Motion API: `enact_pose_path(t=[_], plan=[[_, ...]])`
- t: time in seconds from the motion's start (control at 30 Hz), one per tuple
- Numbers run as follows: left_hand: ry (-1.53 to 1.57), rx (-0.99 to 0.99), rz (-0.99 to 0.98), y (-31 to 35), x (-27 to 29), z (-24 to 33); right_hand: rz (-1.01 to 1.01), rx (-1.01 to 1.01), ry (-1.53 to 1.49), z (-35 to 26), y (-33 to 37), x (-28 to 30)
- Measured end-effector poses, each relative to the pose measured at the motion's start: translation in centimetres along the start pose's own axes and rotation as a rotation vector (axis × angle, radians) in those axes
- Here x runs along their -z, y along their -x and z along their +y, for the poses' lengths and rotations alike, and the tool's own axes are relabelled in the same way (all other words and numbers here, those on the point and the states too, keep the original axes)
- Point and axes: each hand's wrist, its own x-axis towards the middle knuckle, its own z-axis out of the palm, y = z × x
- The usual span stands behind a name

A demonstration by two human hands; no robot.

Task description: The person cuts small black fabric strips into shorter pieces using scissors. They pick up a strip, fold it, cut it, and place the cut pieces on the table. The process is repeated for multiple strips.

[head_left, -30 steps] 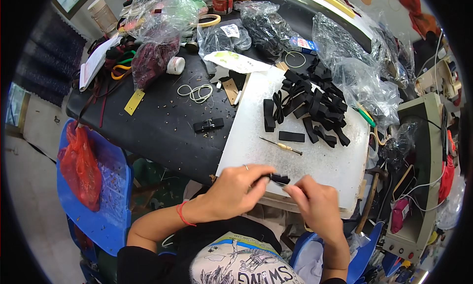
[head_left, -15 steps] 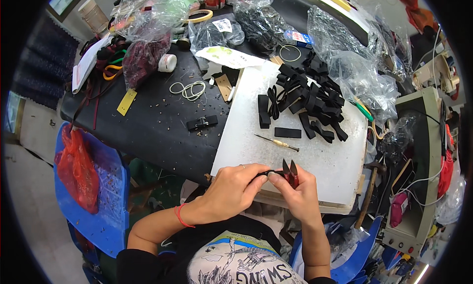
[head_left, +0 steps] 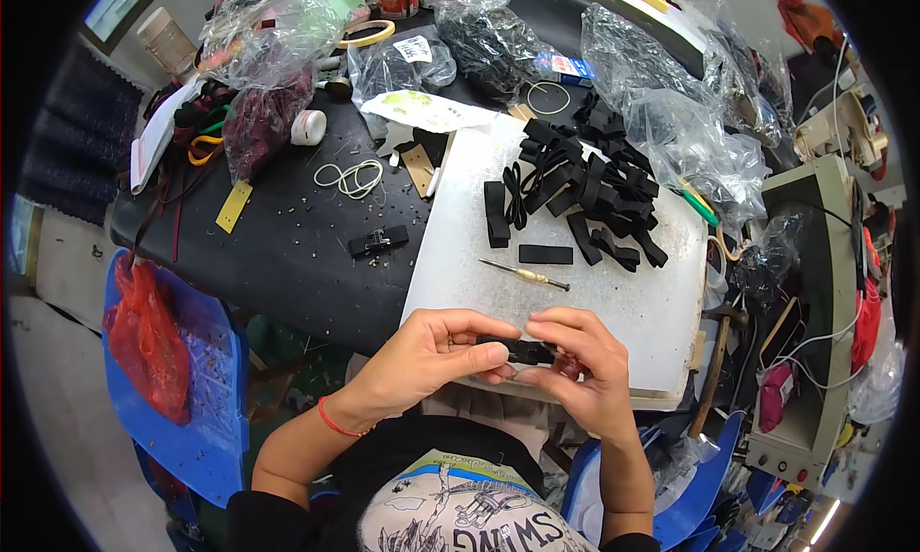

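Observation:
Close to my body, at the near edge of the white board (head_left: 460, 274), both hands grip a short black strap (head_left: 517, 350). My left hand (head_left: 436, 349) pinches its left end between thumb and fingers. My right hand (head_left: 596, 365) is closed around the other end, its fingers curled over it. A dark, buckle-like piece seems to sit on the strap, but the fingers partly cover it. On the board beyond lie a thin tool with a pale handle (head_left: 525, 274), a flat black strip (head_left: 545, 255) and a heap of folded black straps (head_left: 589, 183).
A strap with a metal buckle (head_left: 379, 241) lies on the black table, near loose pale cord (head_left: 349, 179) and a yellow plate (head_left: 233, 207). Plastic bags (head_left: 489, 39) crowd the far side. A hammer (head_left: 717, 370) stands right of the board; a blue chair (head_left: 216, 399) is at left.
Snips with dark blades and red handles stood up from my right hand; the blades no longer show. My right hand has turned and its fingers now reach over the strap.

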Motion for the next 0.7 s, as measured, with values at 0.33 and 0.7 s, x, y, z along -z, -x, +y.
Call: enact_pose_path(t=[0.33,0.7], plan=[[0.06,0.199,-0.119,-0.3,0.5,0.6,-0.357,0.151,0.078,-0.1,-0.9,2.6],[-0.074,-0.064,0.002,-0.7,-0.9,-0.4,0.069,-0.558,-0.575,1.6,1.3,0.4]])
